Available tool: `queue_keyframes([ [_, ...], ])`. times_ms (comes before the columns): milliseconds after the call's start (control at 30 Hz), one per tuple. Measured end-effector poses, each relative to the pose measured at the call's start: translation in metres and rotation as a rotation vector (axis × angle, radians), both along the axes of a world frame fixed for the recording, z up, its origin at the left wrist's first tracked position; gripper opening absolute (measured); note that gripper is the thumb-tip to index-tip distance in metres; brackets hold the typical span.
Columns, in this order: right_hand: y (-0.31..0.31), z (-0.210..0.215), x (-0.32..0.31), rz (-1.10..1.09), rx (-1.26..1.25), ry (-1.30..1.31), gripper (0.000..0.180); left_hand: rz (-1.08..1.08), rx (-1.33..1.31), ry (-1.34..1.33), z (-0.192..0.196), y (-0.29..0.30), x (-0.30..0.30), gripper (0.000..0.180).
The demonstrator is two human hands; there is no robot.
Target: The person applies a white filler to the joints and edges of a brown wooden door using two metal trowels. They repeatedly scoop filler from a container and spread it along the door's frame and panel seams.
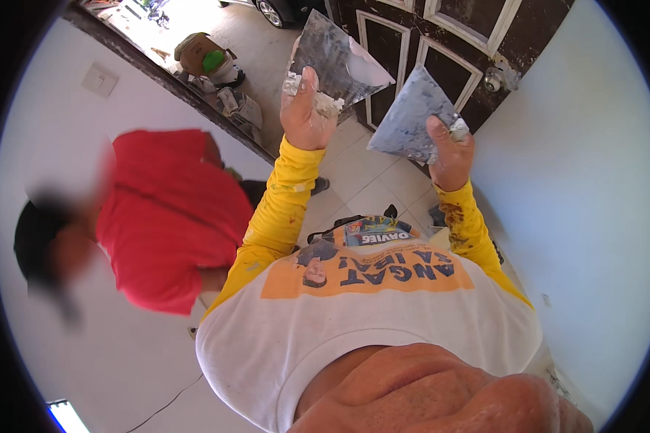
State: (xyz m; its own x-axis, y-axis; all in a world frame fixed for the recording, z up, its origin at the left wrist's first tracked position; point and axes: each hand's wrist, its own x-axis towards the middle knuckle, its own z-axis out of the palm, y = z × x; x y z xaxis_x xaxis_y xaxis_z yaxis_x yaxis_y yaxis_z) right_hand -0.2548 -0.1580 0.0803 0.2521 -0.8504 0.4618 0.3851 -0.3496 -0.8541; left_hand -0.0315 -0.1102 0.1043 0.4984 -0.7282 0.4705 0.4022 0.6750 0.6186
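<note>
While a person (pixel 159 209) in a red shirt (pixel 173 216) is standing at left, the head view is showing, before a dark door (pixel 403 37), the left hand (pixel 310 123) gripping a smeared gray blade (pixel 331 59) and the right hand (pixel 452 157) clutching a bluish blade (pixel 414 114) just beside it. Whitish paste (pixel 329 106) is clinging to both, so work with it seems under way; how much is remaining is not showing.

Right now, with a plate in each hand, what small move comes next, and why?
Perhaps ease the right plate toward the left plate to gather its pale paste: that paste lies by the corner nearest the right plate, and the plates look close but apart.
</note>
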Motion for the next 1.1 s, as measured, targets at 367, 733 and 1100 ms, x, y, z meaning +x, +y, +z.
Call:
queue_keyframes([
  [367, 0.002, -0.005, 0.014, 0.052, 0.091, -0.050, 0.020, -0.151, -0.050, -0.058, 0.011, 0.016, -0.026, 0.039],
  [733, 0.009, 0.017, 0.017, 0.087, 0.013, 0.008, 0.024, -0.033, 0.087, -0.387, 0.015, 0.029, -0.037, 0.050],
  [1100, -0.011, 0.093, -0.023, 0.309, -0.939, 0.727, 0.043, -0.035, 0.212, -0.229, -0.002, 0.027, 0.000, 0.047],
])
